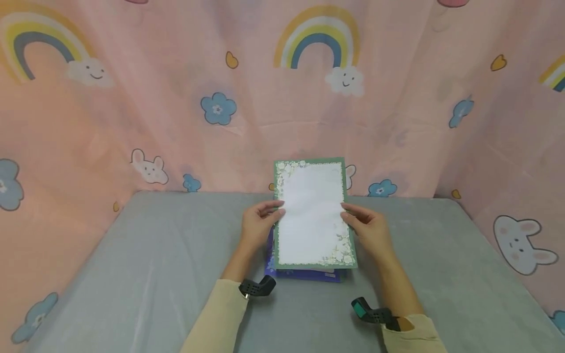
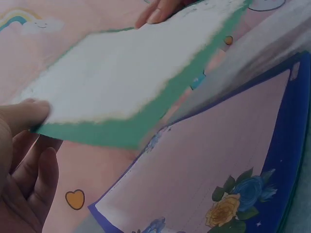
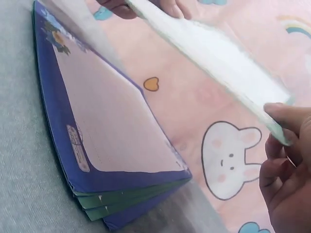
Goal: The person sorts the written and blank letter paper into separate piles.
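Note:
A sheet of stationery paper (image 1: 311, 215) with a green border and white flowers is held up above the table. My left hand (image 1: 260, 223) pinches its left edge between thumb and fingers, and my right hand (image 1: 368, 228) pinches the right edge. Below it lies a stack of decorated sheets (image 3: 116, 121); the top one is blue-bordered with blue and yellow roses, as the left wrist view shows. Green and blue edges fan out at one corner of the stack in the right wrist view. The raised sheet hides most of the stack in the head view.
A grey cloth-covered table (image 1: 154, 274) spreads around the stack. Behind and at the sides hangs a pink curtain (image 1: 176, 88) printed with rainbows, flowers and rabbits. Each wrist wears a black camera band (image 1: 258, 286).

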A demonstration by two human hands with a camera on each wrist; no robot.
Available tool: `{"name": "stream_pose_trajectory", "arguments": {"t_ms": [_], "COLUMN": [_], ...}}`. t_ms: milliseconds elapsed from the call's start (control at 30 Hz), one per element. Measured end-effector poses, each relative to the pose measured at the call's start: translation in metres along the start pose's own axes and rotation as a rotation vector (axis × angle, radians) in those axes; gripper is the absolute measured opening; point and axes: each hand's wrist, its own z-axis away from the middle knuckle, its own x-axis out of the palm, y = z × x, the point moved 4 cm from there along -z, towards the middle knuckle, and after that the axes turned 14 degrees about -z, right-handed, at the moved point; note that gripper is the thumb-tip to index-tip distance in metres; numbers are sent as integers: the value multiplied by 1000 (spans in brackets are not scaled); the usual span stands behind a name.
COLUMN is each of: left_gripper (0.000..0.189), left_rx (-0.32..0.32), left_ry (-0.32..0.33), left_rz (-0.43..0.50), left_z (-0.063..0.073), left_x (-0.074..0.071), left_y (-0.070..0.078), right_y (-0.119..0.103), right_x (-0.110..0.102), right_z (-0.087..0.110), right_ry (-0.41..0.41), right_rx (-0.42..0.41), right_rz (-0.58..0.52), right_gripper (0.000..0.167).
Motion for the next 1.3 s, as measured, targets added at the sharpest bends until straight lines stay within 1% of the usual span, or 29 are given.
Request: {"name": "stream_pose_trajectory", "arguments": {"t_ms": [133, 267, 333, 467, 533, 600, 733, 833, 933, 1033, 1133, 1200, 1300], "left_gripper": [23, 22, 23, 24, 24, 25, 23, 22, 20, 19, 19, 21, 25], "left_rx": [-33, -35, -29, -19, -1, 21, 62, 64, 67, 71, 75, 93, 140], "left_ry": [-48, -66, -71, -109, -134, -167, -241, -281, -306, -336, -392, -446, -531], "left_rz": [20, 18, 12, -22, -48, -77, -121, -141, -162, -191, -235, -308, -430], "left_z": [1, 2, 3, 6, 6, 5, 2, 0, -3, -5, -7, -7, -7], "left_x": [0, -2, -1, 2, 6, 11, 29, 47, 68, 87, 104, 115, 131], "left_y": [1, 7, 10, 17, 22, 27, 42, 52, 60, 66, 74, 78, 84], "right_y": [-4, -9, -11, -11, -12, -13, -17, -21, -23, -22, -19, -17, -11], "right_x": [-6, -13, -16, -26, -34, -45, -65, -78, -93, -110, -127, -137, -151], "right_z": [2, 4, 6, 7, 7, 7, 10, 10, 9, 7, 7, 7, 7], "right_ry": [9, 0, -7, -14, -15, -15, -42, -59, -38, -11, -17, -30, -45], "right_rx": [27, 49, 48, 49, 24, 1, -42, -42, -1, 89, 164, 186, 212], "right_rz": [-54, -68, -72, -87, -63, -15, 126, 183, 187, 173, 196, 235, 300], "right_gripper": [43, 44, 42, 39, 40, 41, 44, 46, 46, 51, 58, 61, 64]}}
